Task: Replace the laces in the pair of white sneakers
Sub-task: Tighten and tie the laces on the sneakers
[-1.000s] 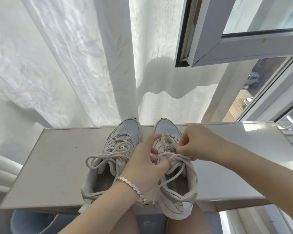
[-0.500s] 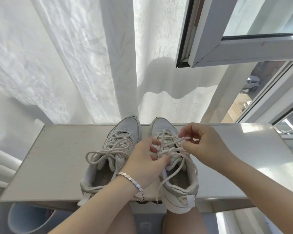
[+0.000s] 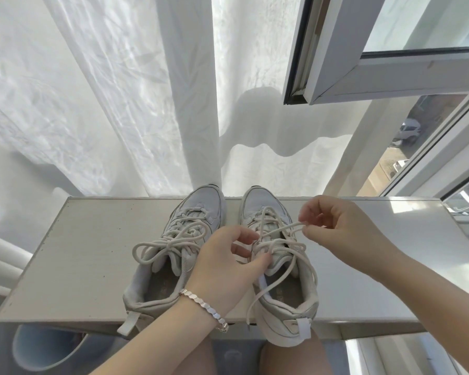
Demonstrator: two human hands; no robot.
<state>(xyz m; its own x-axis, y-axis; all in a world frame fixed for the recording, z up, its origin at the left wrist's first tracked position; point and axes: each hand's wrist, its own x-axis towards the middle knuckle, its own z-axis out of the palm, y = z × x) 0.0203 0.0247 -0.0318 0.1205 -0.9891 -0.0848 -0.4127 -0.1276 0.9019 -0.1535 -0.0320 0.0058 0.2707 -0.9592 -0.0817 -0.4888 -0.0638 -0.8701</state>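
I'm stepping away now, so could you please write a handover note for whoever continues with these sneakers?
Left grip holds the right sneaker at its tongue.
Right grip pinches a loop of its lace.
Both sneakers stand on the ledge; the left sneaker is tied in a bow.
Done: right bow undone.
To do: unthread both old laces, thread new ones; none in view.

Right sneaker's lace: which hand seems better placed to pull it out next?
Probably the right hand: it pinches a loop of the lace of the right sneaker, with bare ledge beside it to pull toward. The left hand grips that sneaker at the tongue, steadying it.
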